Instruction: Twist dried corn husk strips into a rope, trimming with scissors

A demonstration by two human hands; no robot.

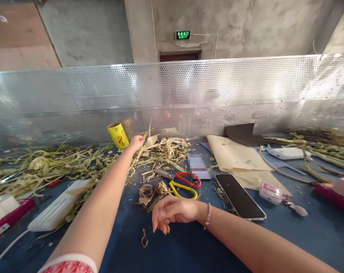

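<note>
Patterned red-and-white sleeve cuff (71, 264) nearest camera, on left arm; that arm stretches across the blue table (123, 246); left hand (136, 143) at the near-left edge of a pile of dried leaf strips (172, 149), fingers bent beside a pale upright blade, cannot tell whether it is pinched or only touched; yellow-labelled hollow tube (118, 137) tilted just beyond that hand, before the perforated metal panel (98, 91); right hand (174, 212) low over the table, beaded bracelet (207, 217) at wrist, fingers loosely curled, grip slack; coiled tan strands (146, 192) just beyond its fingertips, between it and the pile; scissors (171, 176) with one red and one yellow handle lie beyond the right hand; smartphone (240, 197) to the right, dark screen up, near brown paper (237, 153); curled stem scrap (144, 239) left of right fingertips.
</note>
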